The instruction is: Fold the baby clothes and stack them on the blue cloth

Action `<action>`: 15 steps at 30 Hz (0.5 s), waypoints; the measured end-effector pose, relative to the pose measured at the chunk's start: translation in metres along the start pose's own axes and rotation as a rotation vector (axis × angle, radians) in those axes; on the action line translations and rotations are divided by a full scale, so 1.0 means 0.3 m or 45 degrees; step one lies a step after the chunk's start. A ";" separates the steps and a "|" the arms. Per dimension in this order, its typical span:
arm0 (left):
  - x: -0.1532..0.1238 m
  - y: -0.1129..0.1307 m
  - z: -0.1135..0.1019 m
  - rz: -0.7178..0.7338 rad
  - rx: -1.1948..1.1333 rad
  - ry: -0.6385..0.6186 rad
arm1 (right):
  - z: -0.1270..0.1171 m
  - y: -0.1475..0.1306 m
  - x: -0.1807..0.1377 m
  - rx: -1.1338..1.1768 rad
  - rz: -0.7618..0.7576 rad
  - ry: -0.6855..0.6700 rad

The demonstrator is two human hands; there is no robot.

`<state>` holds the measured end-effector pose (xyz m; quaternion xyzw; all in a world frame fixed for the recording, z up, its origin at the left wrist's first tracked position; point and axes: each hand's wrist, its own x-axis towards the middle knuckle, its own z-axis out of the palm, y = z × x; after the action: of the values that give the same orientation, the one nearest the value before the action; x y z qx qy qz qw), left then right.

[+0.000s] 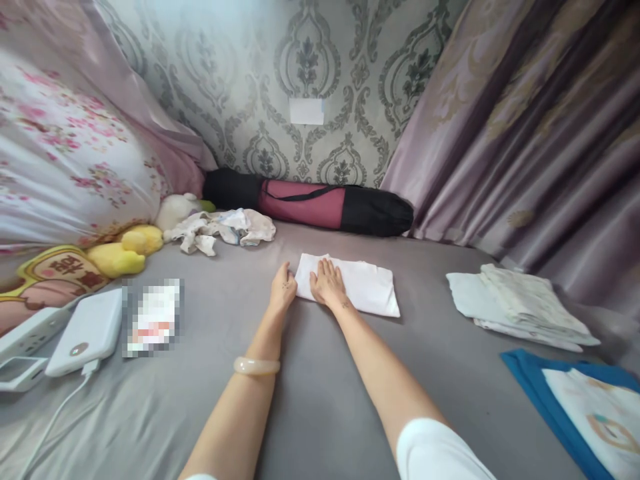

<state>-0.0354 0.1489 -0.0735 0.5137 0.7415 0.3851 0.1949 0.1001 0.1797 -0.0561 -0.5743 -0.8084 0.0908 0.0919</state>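
Cloth (pixel 373 287), white and folded into a flat oblong, lies on the grey sheet (pixel 325 400) in front of the person, at the reach of both hands. The right hand (pixel 327 283) is spread palm down on its left part, fingers extended and grasping nothing. The left hand (pixel 284 287) is at the short left edge, fingers curled and thumb raised; whether it pinches the fabric I cannot tell.

The likeliest trouble is slipping layers. If the right palm slides while pressing, friction could drag the top layer over those beneath and leave the edges out of line; the far edge already looks slightly uneven. Should the left hand tug at its end while the palm pins the cloth, the oblong could skew or crease. The sheet looks soft, so hard pressure might ruck it up and carry the folds along.

Over to the right, the stack of folded cloths (pixel 525 303) has its upper piece set off-centre, so a knock from the right arm could topple its order. On the left, the white cable (pixel 63 403) plugged into the power bank (pixel 90 330) could snag a sweeping sleeve, though both are well apart from the hands.
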 end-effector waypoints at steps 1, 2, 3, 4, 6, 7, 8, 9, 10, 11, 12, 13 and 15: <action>0.003 0.004 -0.002 -0.015 -0.003 0.002 | 0.003 0.007 0.004 0.012 -0.001 -0.045; 0.006 0.008 -0.002 -0.024 -0.008 0.007 | 0.000 0.011 0.008 0.027 -0.002 -0.076; 0.010 0.011 -0.001 -0.028 -0.016 0.017 | -0.006 0.008 0.012 0.040 -0.001 -0.083; 0.013 0.014 0.000 -0.031 -0.023 0.033 | -0.014 -0.001 0.014 0.046 0.002 -0.051; 0.018 0.018 0.001 -0.030 -0.031 0.070 | -0.021 -0.033 0.017 0.026 -0.016 0.100; 0.018 0.020 0.001 -0.029 -0.030 0.084 | -0.018 -0.052 0.018 0.006 -0.039 0.166; 0.018 0.022 -0.001 -0.028 -0.023 0.091 | -0.011 -0.070 0.019 -0.012 -0.067 0.184; 0.017 0.025 -0.003 -0.025 -0.011 0.091 | -0.001 -0.084 0.021 -0.020 -0.088 0.145; 0.015 0.029 -0.005 -0.020 0.005 0.085 | 0.009 -0.092 0.023 -0.018 -0.098 0.065; 0.013 0.034 -0.008 -0.014 0.024 0.075 | 0.015 -0.094 0.026 -0.006 -0.103 -0.031; 0.010 0.039 -0.009 -0.004 0.042 0.064 | 0.017 -0.089 0.029 0.017 -0.115 -0.116; 0.008 0.045 -0.009 0.015 0.056 0.057 | 0.013 -0.078 0.032 0.047 -0.135 -0.172; 0.005 0.056 -0.003 0.085 0.068 0.057 | -0.016 -0.039 0.031 0.100 -0.163 -0.165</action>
<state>-0.0262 0.1529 -0.0597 0.5343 0.7382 0.3829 0.1515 0.0876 0.1848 -0.0481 -0.5104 -0.8434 0.1535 0.0674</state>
